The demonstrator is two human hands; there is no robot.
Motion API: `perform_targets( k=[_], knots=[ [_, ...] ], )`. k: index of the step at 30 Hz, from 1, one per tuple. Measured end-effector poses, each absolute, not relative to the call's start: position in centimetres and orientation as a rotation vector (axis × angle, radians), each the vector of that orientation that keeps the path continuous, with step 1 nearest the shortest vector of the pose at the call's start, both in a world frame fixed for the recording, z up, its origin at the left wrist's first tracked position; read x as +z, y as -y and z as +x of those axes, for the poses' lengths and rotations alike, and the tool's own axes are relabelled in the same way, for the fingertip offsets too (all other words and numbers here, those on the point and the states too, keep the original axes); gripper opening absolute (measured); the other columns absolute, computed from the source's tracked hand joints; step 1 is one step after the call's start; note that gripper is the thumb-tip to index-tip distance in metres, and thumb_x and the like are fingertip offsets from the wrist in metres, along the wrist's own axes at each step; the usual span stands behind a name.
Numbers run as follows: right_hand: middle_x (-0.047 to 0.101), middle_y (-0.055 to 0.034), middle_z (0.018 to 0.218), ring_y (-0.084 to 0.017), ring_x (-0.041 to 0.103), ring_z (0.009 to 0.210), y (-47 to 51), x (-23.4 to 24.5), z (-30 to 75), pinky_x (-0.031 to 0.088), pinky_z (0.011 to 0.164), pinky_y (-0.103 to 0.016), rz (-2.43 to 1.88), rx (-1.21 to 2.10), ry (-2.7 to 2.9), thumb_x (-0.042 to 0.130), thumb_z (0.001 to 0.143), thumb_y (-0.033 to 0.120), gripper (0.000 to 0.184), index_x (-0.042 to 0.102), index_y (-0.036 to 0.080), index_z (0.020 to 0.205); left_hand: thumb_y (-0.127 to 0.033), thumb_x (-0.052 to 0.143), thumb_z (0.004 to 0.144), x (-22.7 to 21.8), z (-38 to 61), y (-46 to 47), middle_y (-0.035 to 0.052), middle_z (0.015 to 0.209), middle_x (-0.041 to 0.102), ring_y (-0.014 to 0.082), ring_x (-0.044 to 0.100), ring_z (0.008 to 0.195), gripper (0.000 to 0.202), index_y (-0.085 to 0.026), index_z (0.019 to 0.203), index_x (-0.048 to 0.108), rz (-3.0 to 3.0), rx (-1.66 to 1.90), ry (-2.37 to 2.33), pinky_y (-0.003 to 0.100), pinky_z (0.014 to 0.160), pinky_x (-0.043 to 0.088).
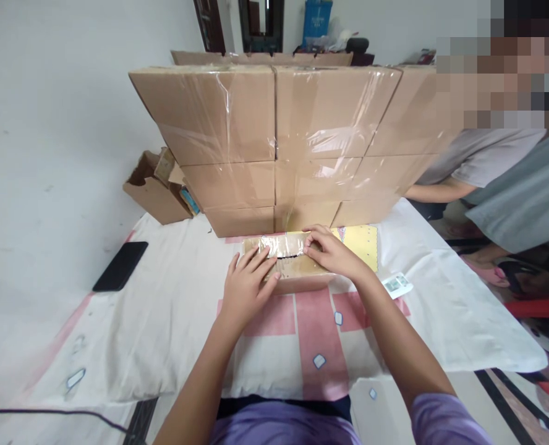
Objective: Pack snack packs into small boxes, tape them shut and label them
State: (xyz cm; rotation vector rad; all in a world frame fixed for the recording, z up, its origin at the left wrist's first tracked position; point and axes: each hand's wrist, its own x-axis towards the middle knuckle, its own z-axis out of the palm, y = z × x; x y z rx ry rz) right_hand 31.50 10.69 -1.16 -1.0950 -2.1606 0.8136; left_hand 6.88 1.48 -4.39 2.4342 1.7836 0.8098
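Observation:
A small cardboard box (305, 283) lies on the cloth-covered table right in front of me, a dark gap visible along its top. Shiny clear tape (281, 246) covers part of that top. My left hand (249, 284) rests on the box's left end with the fingers spread. At the right end, my right hand (331, 252) has thumb and forefinger pinched together at the edge of the tape. Behind both hands rises a stack of taped cardboard boxes (237, 139). A yellow sheet (365, 248) sticks out beside my right hand.
A black phone (120, 266) lies on the left of the white and pink cloth (163, 334). An open carton (156, 198) stands left of the stack. A small white card (397, 285) is near my right forearm. Another person's arm (436, 190) is at the right.

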Motion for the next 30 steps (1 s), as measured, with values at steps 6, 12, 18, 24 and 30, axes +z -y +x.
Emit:
perform_targets(
  k=[6,12,18,24,30],
  knots=[
    [0.057,-0.0103,0.142,-0.029,0.047,0.142,-9.9,-0.4,32.1,0.031,0.117,-0.049,-1.011,1.011,1.859,0.064,0.094,0.042,0.024,0.063,0.023,0.080,-0.041,0.046,0.103,-4.3,6.9,-1.4,0.0025,0.151,0.058,0.0291,0.048,0.145,0.036,-0.032,0.130,0.067,2.425,0.809,-1.794,0.059,0.119,0.035],
    [0.055,-0.0094,0.145,-0.031,0.044,0.143,-9.4,0.3,31.5,0.028,0.119,-0.054,-1.081,0.974,2.038,0.067,0.090,0.039,0.019,0.068,0.023,0.080,-0.040,0.047,0.103,-4.5,7.0,-1.6,0.0034,0.151,0.058,0.0291,0.048,0.145,0.034,-0.030,0.127,0.068,2.444,0.839,-1.789,0.059,0.119,0.034],
    [0.057,-0.0109,0.142,-0.033,0.042,0.143,-9.6,-0.1,31.0,0.027,0.118,-0.057,-1.166,0.802,2.071,0.065,0.089,0.031,0.015,0.068,0.022,0.078,-0.041,0.050,0.101,-3.8,7.6,-1.3,0.0051,0.147,0.062,0.0304,0.048,0.144,0.034,-0.028,0.127,0.067,2.442,0.894,-1.875,0.061,0.122,0.028],
    [0.060,-0.0093,0.139,-0.028,0.048,0.140,-9.4,0.8,32.2,0.027,0.120,-0.050,-1.043,0.926,1.934,0.067,0.091,0.035,0.016,0.068,0.023,0.080,-0.045,0.052,0.099,-2.1,9.3,-0.8,0.0059,0.149,0.060,0.0327,0.047,0.144,0.040,-0.029,0.135,0.062,2.412,0.774,-1.932,0.069,0.123,0.019],
    [0.055,-0.0089,0.145,-0.029,0.044,0.144,-9.6,0.5,32.2,0.026,0.120,-0.051,-1.106,0.930,2.020,0.069,0.090,0.034,0.015,0.070,0.023,0.080,-0.048,0.053,0.099,-1.6,10.8,-0.9,0.0078,0.149,0.059,0.0320,0.048,0.141,0.045,-0.028,0.139,0.059,2.532,0.781,-1.762,0.065,0.124,0.015]
  ],
)
